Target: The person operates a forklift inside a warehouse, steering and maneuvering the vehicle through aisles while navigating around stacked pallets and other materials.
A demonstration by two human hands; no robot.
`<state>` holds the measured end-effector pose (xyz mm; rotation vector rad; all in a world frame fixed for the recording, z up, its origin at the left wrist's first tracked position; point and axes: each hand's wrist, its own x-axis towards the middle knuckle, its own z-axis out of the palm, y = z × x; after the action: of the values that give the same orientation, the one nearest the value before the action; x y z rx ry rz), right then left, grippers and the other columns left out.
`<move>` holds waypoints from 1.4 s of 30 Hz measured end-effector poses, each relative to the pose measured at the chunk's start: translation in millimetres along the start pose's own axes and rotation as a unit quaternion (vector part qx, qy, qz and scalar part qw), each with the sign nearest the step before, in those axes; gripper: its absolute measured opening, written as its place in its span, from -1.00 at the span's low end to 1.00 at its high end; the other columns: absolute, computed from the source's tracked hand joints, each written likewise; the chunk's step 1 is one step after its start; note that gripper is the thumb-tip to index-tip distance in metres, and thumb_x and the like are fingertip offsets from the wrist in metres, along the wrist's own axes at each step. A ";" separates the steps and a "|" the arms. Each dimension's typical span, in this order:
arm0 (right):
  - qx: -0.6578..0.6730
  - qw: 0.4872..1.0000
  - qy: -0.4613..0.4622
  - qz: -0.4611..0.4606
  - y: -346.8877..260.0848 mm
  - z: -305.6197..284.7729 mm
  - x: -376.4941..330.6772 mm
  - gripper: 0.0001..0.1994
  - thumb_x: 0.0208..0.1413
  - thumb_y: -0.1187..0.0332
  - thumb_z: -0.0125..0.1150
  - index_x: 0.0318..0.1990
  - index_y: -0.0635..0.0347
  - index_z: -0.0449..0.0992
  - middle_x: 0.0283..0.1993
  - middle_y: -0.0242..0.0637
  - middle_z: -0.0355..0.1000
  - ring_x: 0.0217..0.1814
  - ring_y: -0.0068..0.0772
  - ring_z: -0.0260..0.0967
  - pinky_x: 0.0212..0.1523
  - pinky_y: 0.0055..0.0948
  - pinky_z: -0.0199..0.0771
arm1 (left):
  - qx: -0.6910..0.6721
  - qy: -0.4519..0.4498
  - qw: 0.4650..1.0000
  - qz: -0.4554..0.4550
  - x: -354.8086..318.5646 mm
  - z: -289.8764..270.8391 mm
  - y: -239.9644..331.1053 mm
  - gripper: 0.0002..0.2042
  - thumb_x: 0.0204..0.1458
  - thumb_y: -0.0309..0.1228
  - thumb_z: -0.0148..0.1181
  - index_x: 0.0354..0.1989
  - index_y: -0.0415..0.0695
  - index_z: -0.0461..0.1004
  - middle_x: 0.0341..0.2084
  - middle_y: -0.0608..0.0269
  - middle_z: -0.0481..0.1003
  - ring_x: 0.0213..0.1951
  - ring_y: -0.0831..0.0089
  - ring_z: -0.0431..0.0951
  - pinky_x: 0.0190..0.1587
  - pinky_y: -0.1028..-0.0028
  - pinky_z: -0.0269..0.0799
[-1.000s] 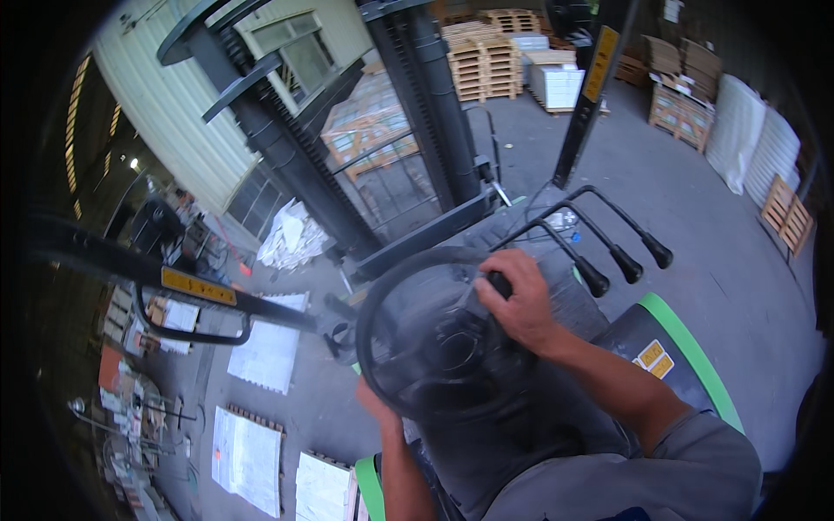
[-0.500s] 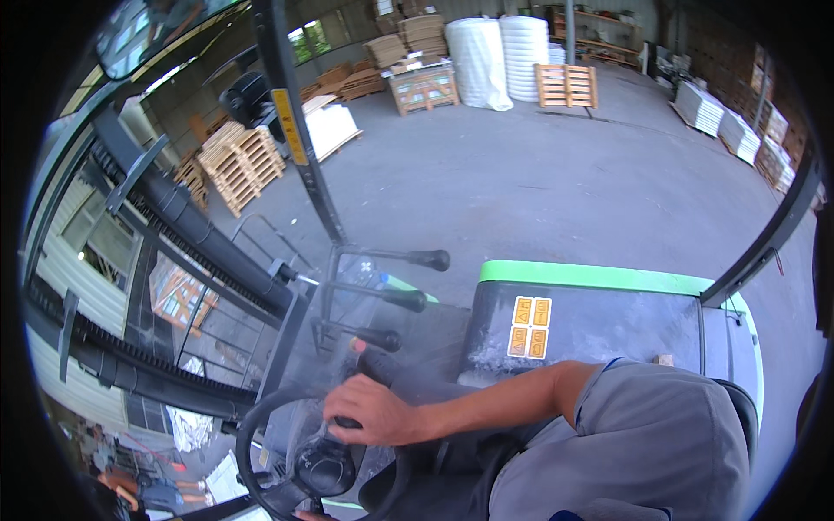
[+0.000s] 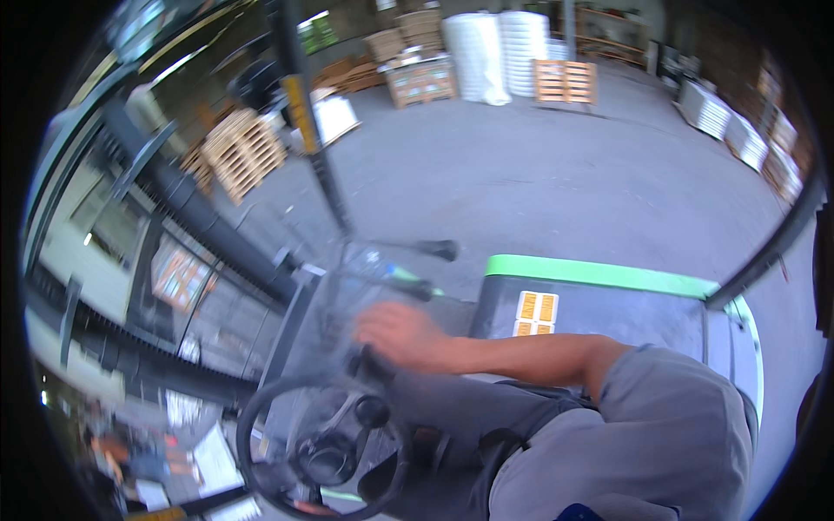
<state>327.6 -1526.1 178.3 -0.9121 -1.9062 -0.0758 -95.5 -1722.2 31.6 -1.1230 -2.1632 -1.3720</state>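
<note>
My right hand (image 3: pixel 401 337) is smeared by motion above the control levers, its arm stretched across from the right. It covers the nearest control lever, so I cannot tell whether it touches it. Just beyond are two more black-knobbed control levers (image 3: pixel 440 250). A dark upright handle (image 3: pixel 373 363) stands just below the hand. The black steering wheel (image 3: pixel 254 408) lies to the lower left, its round spinner knob (image 3: pixel 372 412) free of any hand. Only a sliver of my left hand (image 3: pixel 313 507) shows, closed at the wheel's lower rim.
The forklift mast (image 3: pixel 187 204) rises at left. Beside my seat lies a dark cover with a green edge (image 3: pixel 599 267). Wooden pallets (image 3: pixel 245 152), white wrapped rolls (image 3: pixel 476 56) and white stacks (image 3: pixel 705 108) stand around the grey floor. A blurred person (image 3: pixel 148 460) is at lower left.
My right hand has left the steering wheel's spinner knob and moved up and right to the levers. The knob has shifted right with the wheel's turn. The view has shifted slightly.
</note>
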 end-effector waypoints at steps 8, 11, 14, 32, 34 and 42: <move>0.040 0.998 -0.032 0.044 -8.2 -10.4 -41.3 -0.68 0.02 0.65 0.27 -0.01 0.34 0.58 0.10 -0.10 0.56 0.15 0.05 0.52 0.13 -0.14 0.57 | -0.026 -0.016 0.990 -0.140 -2.4 -24.4 62.3 -0.48 0.39 -0.16 0.07 -0.57 -0.32 0.30 -0.70 0.26 0.22 -0.52 0.45 0.15 -0.51 0.20 0.10; 0.041 0.997 -0.045 0.041 -8.7 -13.6 -45.5 -0.67 0.00 0.66 0.28 -0.02 0.33 0.57 0.10 -0.10 0.55 0.15 0.06 0.52 0.13 -0.15 0.56 | -0.009 -0.027 0.983 -0.183 -0.8 -27.6 71.6 -0.51 0.38 -0.19 0.07 -0.54 -0.34 0.35 -0.69 0.25 0.27 -0.53 0.46 0.20 -0.50 0.23 0.17; 0.065 0.995 -0.066 0.044 -7.7 -13.7 -35.5 -0.66 0.00 0.67 0.28 -0.01 0.33 0.56 0.13 -0.08 0.54 0.18 0.05 0.50 0.17 -0.14 0.52 | -0.001 -0.035 0.986 -0.163 -5.0 -32.5 76.0 -0.52 0.38 -0.20 0.07 -0.54 -0.35 0.38 -0.69 0.24 0.30 -0.55 0.47 0.25 -0.50 0.26 0.20; -0.073 0.993 0.088 -0.010 60.6 13.2 8.6 -0.73 0.03 0.50 0.33 -0.08 0.24 0.60 0.02 -0.11 0.59 0.10 0.02 0.53 0.18 -0.08 0.51 | 0.054 0.070 0.994 0.065 -5.4 0.6 2.1 -0.59 0.39 -0.20 0.08 -0.33 -0.37 0.49 -0.55 0.15 0.43 -0.47 0.32 0.34 -0.40 0.21 0.33; -0.061 0.997 0.012 0.054 63.6 25.1 8.2 -0.77 0.08 0.44 0.33 -0.08 0.22 0.61 0.01 -0.14 0.59 0.12 -0.01 0.52 0.19 -0.11 0.51 | 0.014 0.045 0.998 0.034 -3.6 35.9 -4.9 -0.59 0.39 -0.20 0.07 -0.34 -0.37 0.49 -0.55 0.15 0.42 -0.47 0.32 0.33 -0.40 0.21 0.32; 0.084 0.996 -0.003 0.038 22.4 29.4 -4.5 -0.75 0.11 0.45 0.32 -0.06 0.31 0.57 0.07 -0.14 0.52 0.14 -0.09 0.47 0.11 -0.20 0.53 | -0.075 -0.013 0.996 0.042 0.2 100.5 62.5 -0.59 0.39 -0.20 0.07 -0.34 -0.38 0.47 -0.55 0.15 0.40 -0.47 0.33 0.32 -0.41 0.20 0.31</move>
<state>320.6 -1500.4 152.4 -0.8696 -1.8511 0.1324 -35.4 -1620.8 21.7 -1.2772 -2.0342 -1.5108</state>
